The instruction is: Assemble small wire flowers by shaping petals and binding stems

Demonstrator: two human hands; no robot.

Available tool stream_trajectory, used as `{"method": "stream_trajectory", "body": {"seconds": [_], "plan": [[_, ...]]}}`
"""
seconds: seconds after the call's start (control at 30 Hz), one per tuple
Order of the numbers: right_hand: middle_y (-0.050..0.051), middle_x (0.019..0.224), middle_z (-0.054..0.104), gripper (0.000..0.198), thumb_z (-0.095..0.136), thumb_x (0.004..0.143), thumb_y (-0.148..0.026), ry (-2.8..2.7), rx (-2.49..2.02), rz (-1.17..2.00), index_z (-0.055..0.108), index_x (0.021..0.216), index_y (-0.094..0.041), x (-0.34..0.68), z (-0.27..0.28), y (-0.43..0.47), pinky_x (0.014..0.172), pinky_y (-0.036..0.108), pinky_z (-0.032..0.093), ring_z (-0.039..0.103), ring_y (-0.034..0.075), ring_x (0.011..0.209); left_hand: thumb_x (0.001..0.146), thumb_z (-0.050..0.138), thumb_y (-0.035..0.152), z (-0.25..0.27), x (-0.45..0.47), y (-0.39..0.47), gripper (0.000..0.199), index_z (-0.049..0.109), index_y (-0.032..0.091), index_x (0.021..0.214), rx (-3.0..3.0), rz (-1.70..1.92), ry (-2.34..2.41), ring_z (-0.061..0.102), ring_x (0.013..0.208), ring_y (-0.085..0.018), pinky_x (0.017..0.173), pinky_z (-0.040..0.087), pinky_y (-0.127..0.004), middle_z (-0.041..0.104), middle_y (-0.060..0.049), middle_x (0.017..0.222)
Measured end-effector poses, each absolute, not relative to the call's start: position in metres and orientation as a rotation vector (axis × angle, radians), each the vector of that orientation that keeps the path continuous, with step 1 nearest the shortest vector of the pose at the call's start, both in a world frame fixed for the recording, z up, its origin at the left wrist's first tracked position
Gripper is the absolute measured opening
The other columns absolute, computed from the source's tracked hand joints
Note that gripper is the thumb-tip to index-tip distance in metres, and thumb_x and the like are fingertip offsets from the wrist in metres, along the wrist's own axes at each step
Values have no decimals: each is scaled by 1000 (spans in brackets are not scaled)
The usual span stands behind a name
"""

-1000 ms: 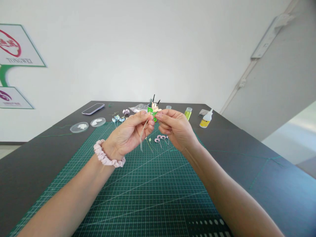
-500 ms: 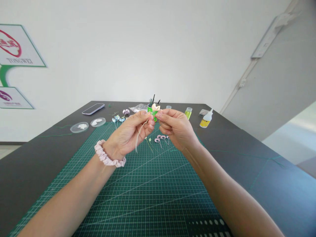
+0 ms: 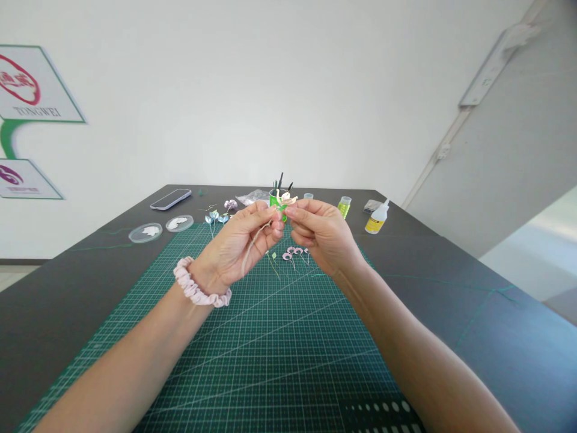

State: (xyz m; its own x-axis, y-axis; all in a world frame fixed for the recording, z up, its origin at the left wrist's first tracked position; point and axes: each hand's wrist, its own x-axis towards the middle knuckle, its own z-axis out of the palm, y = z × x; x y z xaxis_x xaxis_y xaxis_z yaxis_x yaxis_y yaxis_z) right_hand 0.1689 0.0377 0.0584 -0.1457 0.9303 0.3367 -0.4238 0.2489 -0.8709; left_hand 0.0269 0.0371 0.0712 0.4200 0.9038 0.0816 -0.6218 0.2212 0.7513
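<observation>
Two clear dishes hold white pieces; our left hand pinches a cream flower before a green cup of dark tools; our right hand closes its fingertips at the flower's base, their exact grip hidden from us; farther right stand a tube with yellow-green contents and a white bottle.

The scene is viewed through one camera worn on the head. It is aimed forward and slightly down along the surface, whose near end is cut by the lower edge. The left hand and right hand are seen from close behind, mid-frame; the wall is faced beyond.
</observation>
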Motion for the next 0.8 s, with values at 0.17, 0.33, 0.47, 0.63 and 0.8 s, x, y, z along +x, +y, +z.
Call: {"method": "stream_trajectory", "body": {"seconds": [0.17, 0.33, 0.47, 0.63, 0.8], "plan": [[-10, 46, 40, 19, 80, 66, -28, -1175, -575, 1304, 65, 62, -17, 169, 59, 38, 37, 23, 17, 20, 2, 39, 89, 46, -2, 72, 28, 36, 30, 59, 9, 64, 785, 1088, 386, 59, 51, -5, 53, 53, -12, 60, -2, 58], [-12, 42, 33, 19, 80, 67, -28, -1181, -569, 1299, 64, 62, -18, 169, 58, 39, 37, 23, 17, 18, 3, 39, 88, 46, -3, 72, 29, 35, 30, 59, 8, 64, 774, 1080, 333, 56, 50, -4, 51, 51, -12, 58, -1, 58], [-12, 41, 31, 19, 79, 66, -27, -1172, -560, 1299, 64, 60, -18, 168, 59, 38, 37, 23, 16, 18, 3, 39, 88, 46, -2, 72, 29, 35, 31, 59, 8, 62, 773, 1066, 317, 55, 49, -4, 50, 50, -11, 56, 0, 57], [-12, 43, 35, 20, 80, 66, -27, -1177, -575, 1287, 64, 60, -17, 168, 60, 38, 37, 23, 17, 19, 3, 40, 89, 45, -1, 71, 29, 36, 31, 62, 6, 65, 757, 1050, 294, 54, 50, -4, 49, 49, -11, 56, -1, 59], [-11, 43, 37, 19, 80, 65, -26, -1153, -569, 1292, 64, 60, -17, 167, 60, 37, 36, 22, 15, 19, 2, 39, 92, 40, 0, 72, 28, 34, 33, 62, 6, 69, 733, 1002, 294, 52, 50, -3, 48, 47, -11, 54, -1, 59]]}}
